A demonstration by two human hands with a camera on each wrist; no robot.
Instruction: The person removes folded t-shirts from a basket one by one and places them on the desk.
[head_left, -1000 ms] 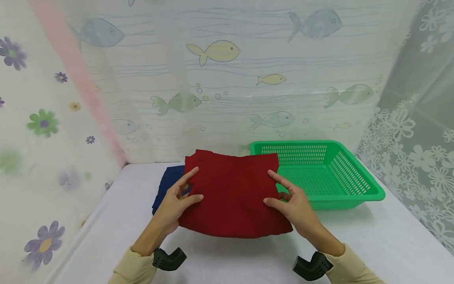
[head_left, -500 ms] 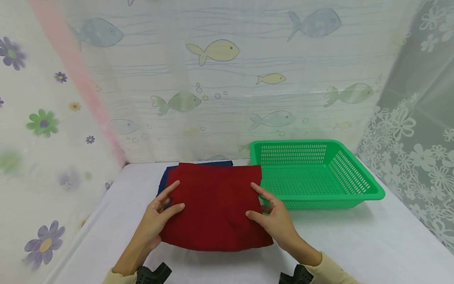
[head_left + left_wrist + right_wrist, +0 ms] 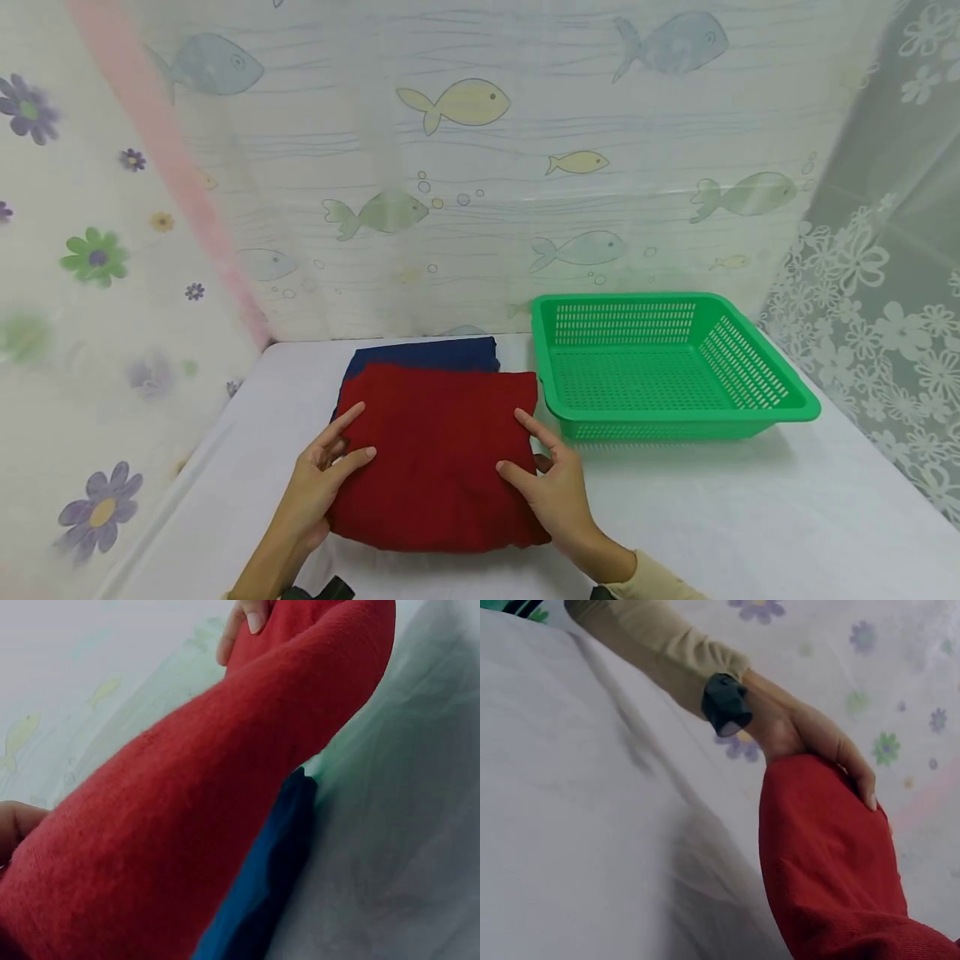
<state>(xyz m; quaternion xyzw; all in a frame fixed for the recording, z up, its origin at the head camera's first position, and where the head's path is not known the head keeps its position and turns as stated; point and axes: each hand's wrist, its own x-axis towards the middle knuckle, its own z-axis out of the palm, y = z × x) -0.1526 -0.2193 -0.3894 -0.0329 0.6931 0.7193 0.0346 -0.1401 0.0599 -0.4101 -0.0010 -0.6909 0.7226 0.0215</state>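
A folded red cloth (image 3: 438,458), soft and thick, is held by its two sides between my hands. At its left side my left hand (image 3: 307,492) grips it, thumb on top and other fingers partly behind the edge. My right hand (image 3: 551,492) holds the right side the same way. The cloth's lower edge bulges toward me, and in the right wrist view a shadow lies on the tabletop beside it. Behind it lies a folded navy blue cloth (image 3: 427,354), its front part covered by the red one in the head view.
A green plastic basket (image 3: 675,414) with slotted walls stands at the back right of the white-covered table (image 3: 712,517), with nothing in it. A fish-print curtain (image 3: 465,208) hangs behind, a flowered one (image 3: 135,317) on the left, and a lacy one (image 3: 877,308) on the right.
Both hands have brought the red cloth down, toward me and to the left. More of the navy cloth and the basket's left end now shows.
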